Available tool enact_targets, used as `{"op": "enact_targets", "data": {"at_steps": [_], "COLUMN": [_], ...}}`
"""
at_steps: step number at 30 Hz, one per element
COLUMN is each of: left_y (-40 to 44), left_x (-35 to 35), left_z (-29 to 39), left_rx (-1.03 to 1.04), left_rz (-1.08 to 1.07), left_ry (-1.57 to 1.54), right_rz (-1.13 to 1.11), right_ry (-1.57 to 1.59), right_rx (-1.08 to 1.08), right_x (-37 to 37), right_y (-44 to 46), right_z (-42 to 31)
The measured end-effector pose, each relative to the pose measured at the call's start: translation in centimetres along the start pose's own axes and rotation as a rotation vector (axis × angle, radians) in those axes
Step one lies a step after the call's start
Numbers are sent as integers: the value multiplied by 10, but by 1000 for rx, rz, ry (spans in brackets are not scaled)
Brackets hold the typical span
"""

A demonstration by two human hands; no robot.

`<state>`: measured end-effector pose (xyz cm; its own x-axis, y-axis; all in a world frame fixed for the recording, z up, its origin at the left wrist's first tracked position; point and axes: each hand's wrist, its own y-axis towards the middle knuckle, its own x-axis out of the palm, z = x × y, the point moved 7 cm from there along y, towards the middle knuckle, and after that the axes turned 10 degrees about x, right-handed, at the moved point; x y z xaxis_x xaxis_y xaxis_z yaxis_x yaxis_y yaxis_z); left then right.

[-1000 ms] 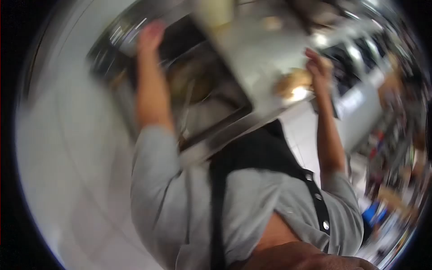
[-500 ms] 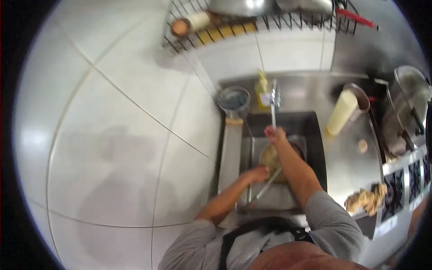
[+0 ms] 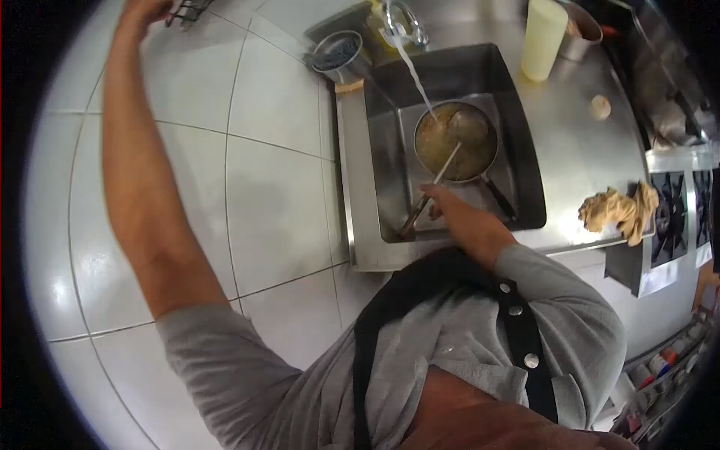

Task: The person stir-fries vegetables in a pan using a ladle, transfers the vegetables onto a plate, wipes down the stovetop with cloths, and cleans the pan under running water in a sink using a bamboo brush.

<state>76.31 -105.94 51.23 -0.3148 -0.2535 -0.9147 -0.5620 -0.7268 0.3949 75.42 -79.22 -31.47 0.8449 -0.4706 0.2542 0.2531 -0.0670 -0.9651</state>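
My right hand (image 3: 439,201) is closed round the handle of a ladle (image 3: 448,161). The ladle's round bowl sits in a pan (image 3: 493,161) of cloudy, yellowish water. This pan rests in a deep metal sink (image 3: 390,172), its black handle pointing toward me. Water from the tap (image 3: 405,30) pours into it. My left arm reaches far up and to the left. At the top edge, my left hand (image 3: 146,9) is partly cut off beside a black wire rack (image 3: 187,11); its fingers are too hidden to read, and I cannot tell whether it touches the rack.
Left of the tap stands a metal container (image 3: 341,60) with dark scourers, near a yellow soap bottle (image 3: 382,30). On the right counter are a pale yellow bottle (image 3: 544,41), a small pot (image 3: 581,34), a round pale item (image 3: 600,107) and a crumpled brown cloth (image 3: 619,211). Stove burners (image 3: 670,214) lie beyond.
My left hand has left the pan and swung up left to the rack. My right hand has come down from the tap to the ladle handle. Water now runs, and the view has shifted.
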Motion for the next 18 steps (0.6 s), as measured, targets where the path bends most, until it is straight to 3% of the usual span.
{"op": "enact_targets", "data": {"at_steps": [2, 4, 5, 8, 9, 10, 11, 13, 15, 17, 18], "left_y": [32, 19, -4, -98, -128, -160, -197, -269, -311, -340, -348], "left_x": [-50, -101, -123, -166, -172, -178, -157, -102, -25, 72, 113], "left_z": [-65, -65, -54, -40, -47, -55, -59, -55, -48, -51, -25], "left_rx": [-66, -32, 0, 27, -53, -124, -194, -231, -264, -195, -294], "left_rz": [-47, 14, 48, 215, 337, 468, 575, 720, 502, 42, 12], "left_ry": [20, 33, 120, -60, -121, -189, -286, -515, -756, -1161, -1272], "right_rz": [14, -34, -90, -265, -322, -485, -647, -690, -766, -855, -683], "right_ry": [65, 202, 305, 558, 626, 598, 564, 662, 622, 445, 310], "right_rx": [-19, -87, -128, -129, -113, -242, -376, -467, -485, -407, -396], "right_x": [32, 41, 44, 51, 54, 53, 45, 14, -15, -51, -68], "right_y": [-2, 0, 12, 20, 10, -51, -130, -165, -185, -200, -204], "right_z": [7, -1, -1, -13, -13, -13, -14, -23, -24, -11, -2]}}
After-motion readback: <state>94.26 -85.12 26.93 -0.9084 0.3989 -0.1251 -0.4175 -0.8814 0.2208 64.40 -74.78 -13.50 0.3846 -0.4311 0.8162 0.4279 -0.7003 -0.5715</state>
